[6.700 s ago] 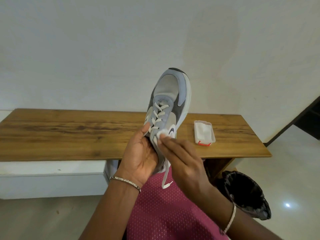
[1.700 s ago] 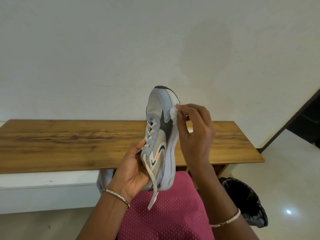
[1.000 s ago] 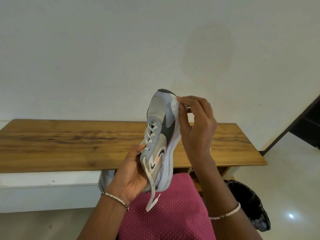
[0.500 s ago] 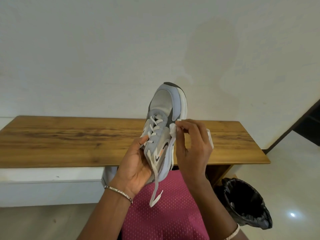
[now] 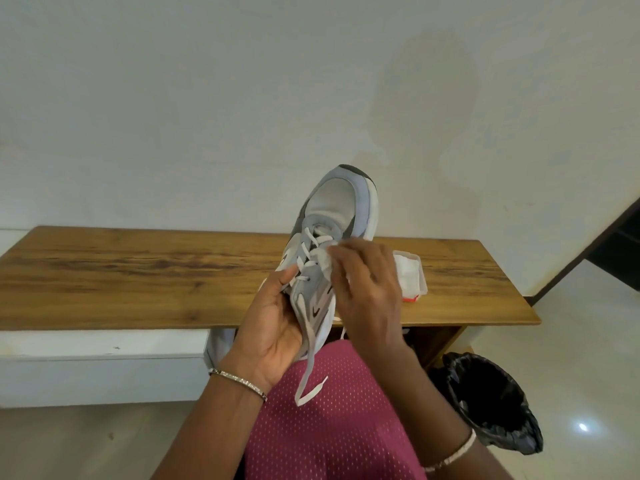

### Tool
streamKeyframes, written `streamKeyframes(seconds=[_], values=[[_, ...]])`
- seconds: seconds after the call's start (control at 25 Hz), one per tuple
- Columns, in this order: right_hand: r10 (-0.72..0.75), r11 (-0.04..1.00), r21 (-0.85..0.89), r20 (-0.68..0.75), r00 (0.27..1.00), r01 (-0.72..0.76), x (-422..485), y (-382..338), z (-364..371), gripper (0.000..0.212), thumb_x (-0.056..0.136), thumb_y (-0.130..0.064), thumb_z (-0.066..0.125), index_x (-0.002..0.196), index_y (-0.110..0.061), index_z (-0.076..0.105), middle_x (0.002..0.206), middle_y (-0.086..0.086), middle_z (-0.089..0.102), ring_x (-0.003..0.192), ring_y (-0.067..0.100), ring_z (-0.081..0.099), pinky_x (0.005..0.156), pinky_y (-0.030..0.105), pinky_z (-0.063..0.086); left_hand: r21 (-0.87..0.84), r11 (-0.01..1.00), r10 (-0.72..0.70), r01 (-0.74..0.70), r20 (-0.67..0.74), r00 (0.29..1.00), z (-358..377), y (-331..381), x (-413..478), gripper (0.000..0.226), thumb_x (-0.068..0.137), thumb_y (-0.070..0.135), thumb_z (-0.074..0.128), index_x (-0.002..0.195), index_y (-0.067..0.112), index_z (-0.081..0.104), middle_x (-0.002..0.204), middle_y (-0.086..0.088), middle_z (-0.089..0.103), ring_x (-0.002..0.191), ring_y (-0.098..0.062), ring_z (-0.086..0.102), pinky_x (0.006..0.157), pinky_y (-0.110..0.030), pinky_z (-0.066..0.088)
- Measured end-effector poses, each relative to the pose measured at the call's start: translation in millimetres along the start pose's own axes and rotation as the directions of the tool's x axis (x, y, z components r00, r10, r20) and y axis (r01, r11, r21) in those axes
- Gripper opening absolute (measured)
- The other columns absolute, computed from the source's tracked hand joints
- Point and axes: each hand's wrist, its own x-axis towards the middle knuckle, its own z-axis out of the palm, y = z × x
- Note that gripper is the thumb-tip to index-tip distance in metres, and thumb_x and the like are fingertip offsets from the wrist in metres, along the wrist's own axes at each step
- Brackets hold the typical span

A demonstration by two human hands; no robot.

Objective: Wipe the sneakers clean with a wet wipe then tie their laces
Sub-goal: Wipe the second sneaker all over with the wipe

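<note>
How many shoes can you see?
1 for sure: the sneaker held up in the left hand. A grey shape below the table edge may be a second, mostly hidden.

soft even daylight, floor glare spot (image 5: 583, 427), slight motion blur, wide-angle edge bending

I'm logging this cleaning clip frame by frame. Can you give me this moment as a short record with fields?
left hand: left hand grips the sneaker at its heel end, toe up
right hand: right hand presses a wet wipe on the lace area
laces: untied, one lace end hanging
table: wooden table with wipe pack
floor: black-lined bin
</note>
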Motion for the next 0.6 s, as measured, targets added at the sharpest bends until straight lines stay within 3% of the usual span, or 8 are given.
streamKeyframes(seconds=[0.16,0.32,0.4,0.48,0.6], values=[[0.044,0.999,0.034,-0.114,0.992,-0.04,14.5,0.3,3.3,0.011,0.087,0.002,0.072,0.098,0.001,0.074,0.1,0.016,0.066,0.094,0.024,0.058,0.078,0.026,0.049,-0.021,1.0,0.016,-0.016,0.03,0.999,6.2,-0.7,-3.0,0.044,0.099,0.029,0.052,0.135,0.004,0.058,0.132,-0.016,0.062,0.122,-0.027,0.058,0.113,-0.037,0.038],[0.035,0.971,0.235,0.011,0.999,-0.037,-23.3,-20.7,1.4,0.013,0.093,-0.004,0.064,0.101,-0.001,0.074,0.103,0.012,0.065,0.094,0.023,0.059,0.079,0.029,0.049,-0.04,0.999,-0.025,0.027,0.055,0.998,4.9,8.3,-8.2,0.045,0.096,0.033,0.052,0.119,-0.001,0.069,0.104,-0.01,0.068,0.093,-0.015,0.064,0.101,-0.023,0.04],[-0.042,0.978,0.206,0.049,0.998,0.031,-24.5,-22.8,-1.1,0.021,0.098,-0.012,0.057,0.1,0.0,0.075,0.102,0.013,0.066,0.094,0.021,0.057,0.077,0.029,0.049,-0.008,1.0,-0.012,0.013,0.05,0.999,3.5,9.8,-8.9,0.045,0.094,0.034,0.053,0.113,-0.002,0.072,0.098,-0.01,0.067,0.088,-0.014,0.062,0.1,-0.023,0.039],[-0.076,0.993,0.092,-0.007,0.997,0.076,-6.5,-13.8,-1.8,0.021,0.096,-0.011,0.058,0.096,0.002,0.075,0.099,0.017,0.067,0.092,0.02,0.054,0.074,0.025,0.047,0.008,1.0,0.018,-0.018,0.042,0.999,4.8,6.6,-8.5,0.043,0.095,0.031,0.055,0.124,0.001,0.067,0.111,-0.014,0.068,0.1,-0.021,0.065,0.106,-0.031,0.04],[0.013,0.999,0.04,-0.154,0.988,-0.006,28.8,2.1,-4.8,0.009,0.091,-0.001,0.066,0.094,0.001,0.074,0.098,0.019,0.064,0.092,0.023,0.054,0.076,0.021,0.044,0.043,0.997,0.059,-0.061,0.035,0.998,8.7,3.0,-7.6,0.042,0.095,0.028,0.056,0.131,0.006,0.063,0.13,-0.017,0.064,0.115,-0.029,0.064,0.103,-0.039,0.049]])
